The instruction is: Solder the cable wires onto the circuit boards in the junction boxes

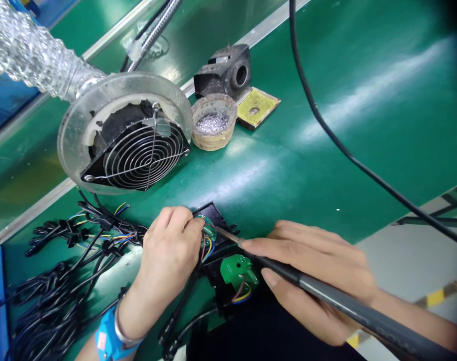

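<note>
My right hand [318,271] grips a dark soldering iron [326,293] like a pen. Its thin tip reaches the edge of a small green circuit board [209,229] that sits in a black housing [223,218]. My left hand [172,250] is closed in a pinch at the left side of that board; what the fingertips hold is hidden. Coloured wires [210,248] curve from the board beside those fingers. Nearer me lies a second green circuit board [236,271], with wires of its own, on another black part. My left wrist wears a blue strap [110,336].
A fume extractor fan [149,163] with a foil duct [36,55] stands at the upper left. Behind the work are a bowl of solder bits [213,125], an iron holder [224,75] and a yellow sponge [256,108]. Black cables [59,296] lie left; a cord [337,143] loops right.
</note>
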The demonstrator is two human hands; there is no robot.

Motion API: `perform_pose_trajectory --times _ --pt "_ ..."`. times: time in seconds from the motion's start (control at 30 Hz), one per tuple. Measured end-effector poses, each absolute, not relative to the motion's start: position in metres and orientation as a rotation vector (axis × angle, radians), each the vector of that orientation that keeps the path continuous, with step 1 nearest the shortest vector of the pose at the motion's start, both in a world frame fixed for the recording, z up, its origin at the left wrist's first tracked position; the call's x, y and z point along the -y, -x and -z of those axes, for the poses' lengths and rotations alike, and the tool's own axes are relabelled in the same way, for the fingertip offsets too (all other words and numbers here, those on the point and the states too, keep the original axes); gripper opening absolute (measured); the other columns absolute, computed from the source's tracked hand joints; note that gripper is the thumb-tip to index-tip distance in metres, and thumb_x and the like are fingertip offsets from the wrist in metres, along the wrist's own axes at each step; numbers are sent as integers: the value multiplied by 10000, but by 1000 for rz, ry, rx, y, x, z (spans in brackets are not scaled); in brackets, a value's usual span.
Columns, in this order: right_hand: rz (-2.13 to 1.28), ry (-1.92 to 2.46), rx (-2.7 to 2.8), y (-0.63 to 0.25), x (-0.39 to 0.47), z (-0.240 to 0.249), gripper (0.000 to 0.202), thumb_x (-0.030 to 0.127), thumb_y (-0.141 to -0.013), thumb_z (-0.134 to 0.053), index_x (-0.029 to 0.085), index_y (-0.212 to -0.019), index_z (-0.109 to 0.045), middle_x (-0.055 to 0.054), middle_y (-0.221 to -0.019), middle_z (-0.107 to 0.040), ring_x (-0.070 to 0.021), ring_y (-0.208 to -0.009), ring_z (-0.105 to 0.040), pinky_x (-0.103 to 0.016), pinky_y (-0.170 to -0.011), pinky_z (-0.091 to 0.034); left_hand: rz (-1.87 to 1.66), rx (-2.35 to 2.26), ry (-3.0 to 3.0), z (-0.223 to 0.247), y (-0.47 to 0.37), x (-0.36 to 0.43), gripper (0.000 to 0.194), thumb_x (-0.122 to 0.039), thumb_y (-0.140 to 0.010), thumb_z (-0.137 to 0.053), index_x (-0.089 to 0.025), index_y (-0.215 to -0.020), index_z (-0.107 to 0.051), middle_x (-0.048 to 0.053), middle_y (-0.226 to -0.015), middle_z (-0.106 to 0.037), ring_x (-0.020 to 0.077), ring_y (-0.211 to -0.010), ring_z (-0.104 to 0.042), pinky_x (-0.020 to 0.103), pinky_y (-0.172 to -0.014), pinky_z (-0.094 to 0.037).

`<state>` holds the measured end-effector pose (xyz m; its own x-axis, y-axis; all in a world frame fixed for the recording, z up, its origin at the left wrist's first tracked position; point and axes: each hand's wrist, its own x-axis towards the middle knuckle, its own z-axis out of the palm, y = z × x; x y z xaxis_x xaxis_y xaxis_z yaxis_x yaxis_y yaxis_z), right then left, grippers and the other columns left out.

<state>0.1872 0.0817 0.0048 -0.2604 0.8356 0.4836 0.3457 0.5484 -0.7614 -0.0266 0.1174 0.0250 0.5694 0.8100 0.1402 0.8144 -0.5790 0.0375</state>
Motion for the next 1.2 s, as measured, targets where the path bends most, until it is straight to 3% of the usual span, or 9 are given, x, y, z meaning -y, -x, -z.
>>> perform_pose_trajectory --times 0.23,0.47,0.7,0.97,1.2 --pt "-665 1078 1781 -196 -73 -20 328 73 -797 -536 173 -1088 -648 -34 -729 -633 -130 -563 -551 -282 -493 -476 226 1404 2747 -26 27 -117 102 -160 -882 -609 -173 -857 -707 40 -794 -589 208 -763 -500 326 -629 -463" --pt "-520 1164 1754 -186 -77 -4 401 84 -882 -547 234 -1254 -564 -14 -837 -716 -140 -657 -668 -262 -576 -558 234 1395 2733 -24 29 -115 90 -168 -885 -612 -171 -874 -701 37 -796 -585 204 -763 -496 322 -637 -458" --pt "-668 1057 1857 -175 -83 14 409 95 -848 -599 201 -1235 -521 -81 -1176 -683 -179 -968 -661 -343 -894 -559 228 1375 2764 -24 27 -114 106 -166 -899 -592 -161 -914 -697 42 -814 -583 209 -786 -504 326 -655 -463" --pt "-678 1006 1867 -171 -86 16 371 70 -864 -558 204 -1210 -536 -52 -1130 -707 -158 -917 -660 -310 -868 -563 173 1365 2826 -28 27 -117 137 -140 -909 -560 -162 -909 -695 45 -814 -555 211 -786 -482 330 -659 -456" --pt "-573 1006 1884 -162 -79 15 342 106 -872 -588 210 -1198 -570 -54 -1166 -698 -173 -1013 -689 -264 -922 -562 -31 1429 2905 -41 27 -116 183 -133 -905 -522 -147 -783 -657 62 -821 -530 211 -821 -478 331 -752 -478"
